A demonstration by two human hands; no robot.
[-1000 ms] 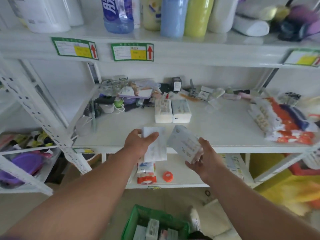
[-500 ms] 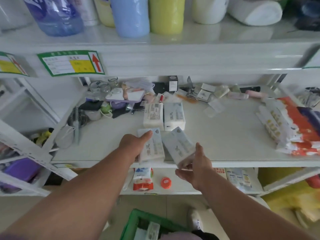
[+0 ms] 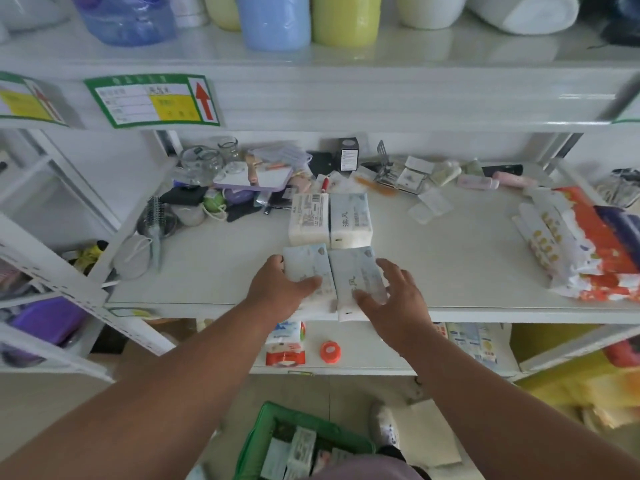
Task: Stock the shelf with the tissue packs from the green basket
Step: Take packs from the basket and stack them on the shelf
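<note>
Two pale blue-and-white tissue packs lie side by side at the front edge of the white middle shelf (image 3: pixel 467 271). My left hand (image 3: pixel 277 289) grips the left tissue pack (image 3: pixel 304 265). My right hand (image 3: pixel 394 299) rests on the right tissue pack (image 3: pixel 356 275), fingers spread around it. Directly behind them stand two more tissue packs (image 3: pixel 330 218), touching each other. The green basket (image 3: pixel 263 431) sits on the floor below, with several packs inside; its right side is hidden by my clothing.
Clutter fills the shelf's back: glass jars (image 3: pixel 207 157), a purple tray (image 3: pixel 256 178), a hairbrush (image 3: pixel 154 220), a black box (image 3: pixel 348 154). Orange-and-white packages (image 3: pixel 581 244) lie at the right. Bottles stand on the upper shelf (image 3: pixel 311 81). A lower shelf holds an orange cap (image 3: pixel 330 350).
Both hands moved forward and down, setting the two packs flat on the shelf in front of the earlier pair. The view came closer to the shelf.
</note>
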